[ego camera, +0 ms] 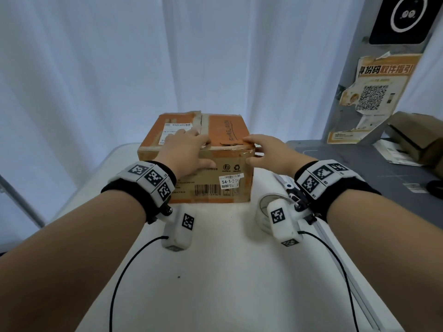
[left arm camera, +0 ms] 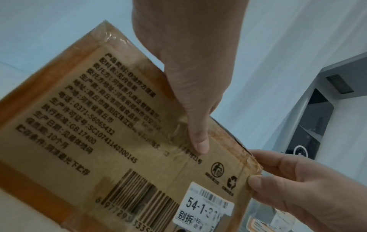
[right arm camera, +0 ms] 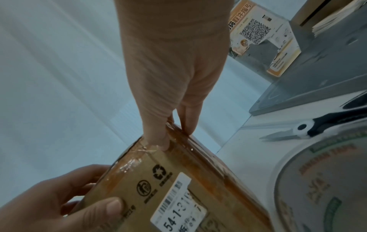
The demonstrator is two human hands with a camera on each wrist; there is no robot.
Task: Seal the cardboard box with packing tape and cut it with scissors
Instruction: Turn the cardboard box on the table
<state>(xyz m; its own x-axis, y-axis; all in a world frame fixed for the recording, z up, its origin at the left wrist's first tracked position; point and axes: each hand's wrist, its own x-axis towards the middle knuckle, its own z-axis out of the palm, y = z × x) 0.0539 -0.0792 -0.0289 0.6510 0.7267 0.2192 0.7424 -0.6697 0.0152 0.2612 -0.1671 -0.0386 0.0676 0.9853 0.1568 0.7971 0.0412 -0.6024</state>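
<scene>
The left hand (ego camera: pixel 185 152) is laid over the near top edge of the cardboard box (ego camera: pixel 199 161): its fingers are stretched flat across the top flaps, and its thumb (left arm camera: pixel 198 141) is pressed straight down against the front face. The right hand (ego camera: pixel 268 153) is set on the box's near right corner. Its thumb (right arm camera: pixel 158 138) is pressed on the front face just under the top edge, one finger (right arm camera: pixel 188 119) is seen on the side face round the corner, and in the head view other fingers lie on top, so the corner is gripped between thumb and fingers.

Under both hands the box stands on a white table (ego camera: pixel 215 271). Its top flaps are closed, and old clear tape is seen crinkled along the edge and corner beneath the right thumb. A white label (left arm camera: pixel 202 207) reading "54-1-3…" is stuck on the front face below the right hand, beside a printed barcode.

Below and behind the right wrist a roll of packing tape (ego camera: pixel 263 212) lies flat on the table. Just beyond it, further to the right of that hand, the scissors (right arm camera: pixel 309 130) lie with blades closed and pointed towards the box. Further right a grey counter (ego camera: pixel 359 168) adjoins the table, with a torn orange poster (ego camera: pixel 374 97) carrying a QR code standing behind it.
</scene>
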